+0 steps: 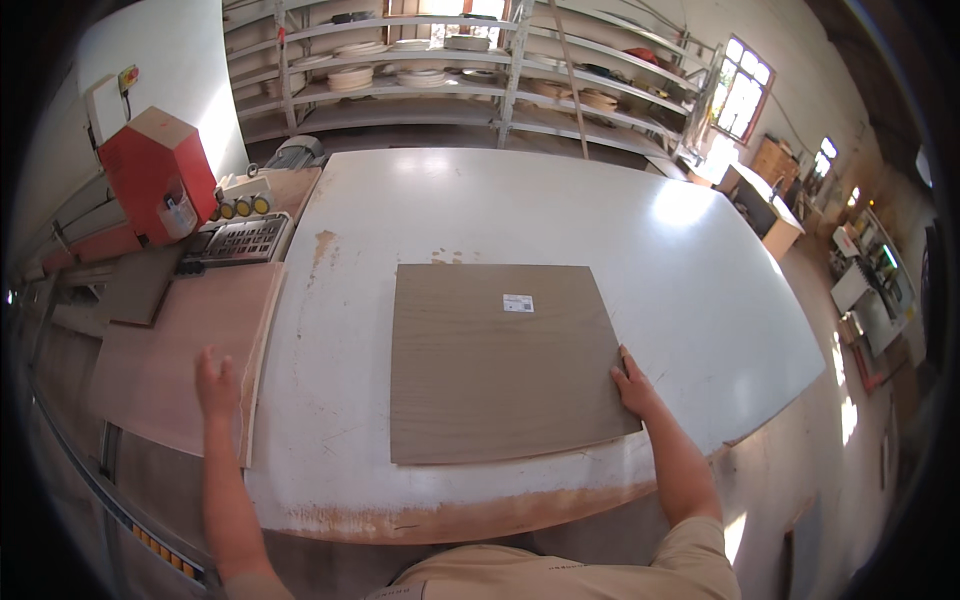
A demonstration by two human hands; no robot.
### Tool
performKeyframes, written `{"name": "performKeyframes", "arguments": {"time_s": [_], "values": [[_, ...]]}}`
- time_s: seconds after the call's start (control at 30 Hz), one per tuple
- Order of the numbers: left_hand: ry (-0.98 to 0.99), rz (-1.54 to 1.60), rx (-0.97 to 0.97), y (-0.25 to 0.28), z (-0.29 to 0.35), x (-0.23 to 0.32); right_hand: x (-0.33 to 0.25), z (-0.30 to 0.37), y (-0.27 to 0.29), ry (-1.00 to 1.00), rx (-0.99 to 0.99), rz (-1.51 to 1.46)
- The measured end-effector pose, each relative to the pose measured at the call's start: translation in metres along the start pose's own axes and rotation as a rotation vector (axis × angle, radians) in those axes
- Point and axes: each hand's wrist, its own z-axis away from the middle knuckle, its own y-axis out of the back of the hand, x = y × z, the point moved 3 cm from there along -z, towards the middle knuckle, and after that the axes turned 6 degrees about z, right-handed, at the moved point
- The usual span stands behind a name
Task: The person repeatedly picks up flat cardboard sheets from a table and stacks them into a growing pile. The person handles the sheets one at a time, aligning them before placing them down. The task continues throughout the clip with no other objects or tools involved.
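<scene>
A brown wood-grain panel (490, 375), with a small white label (517, 303) on its upper part, lies on the large white worktable (340, 300). My right hand (632, 390) grips the panel's right edge near its lower corner, thumb on the top face and fingers along the side. Off to the left, my left hand (216, 385) is raised over a pinkish plywood board (170, 350), fingers loosely bent and apart, with nothing in it. Whether it touches the board, I cannot tell.
A red machine housing (160, 180) stands at the far left beside a metal control panel (243, 240). A smaller brown board (145, 285) lies below it. Behind the table, metal shelves (400, 90) hold stacked rolls. The table's worn front edge (450, 515) runs close to my body.
</scene>
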Motion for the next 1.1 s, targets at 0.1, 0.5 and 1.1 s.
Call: {"name": "performKeyframes", "arguments": {"time_s": [0.1, 0.5, 1.1], "values": [[0.002, -0.253, -0.028, 0.02, -0.029, -0.048, -0.003, 0.001, 0.0, -0.013, 0.025, 0.1], [0.048, -0.372, -0.02, -0.021, -0.074, -0.147, -0.185, -0.018, -0.066, 0.447, 0.312, 0.145], [-0.267, 0.243, -0.309, 0.004, -0.052, -0.063, -0.506, -0.101, -0.391, -0.068, -0.714, -0.846]]}}
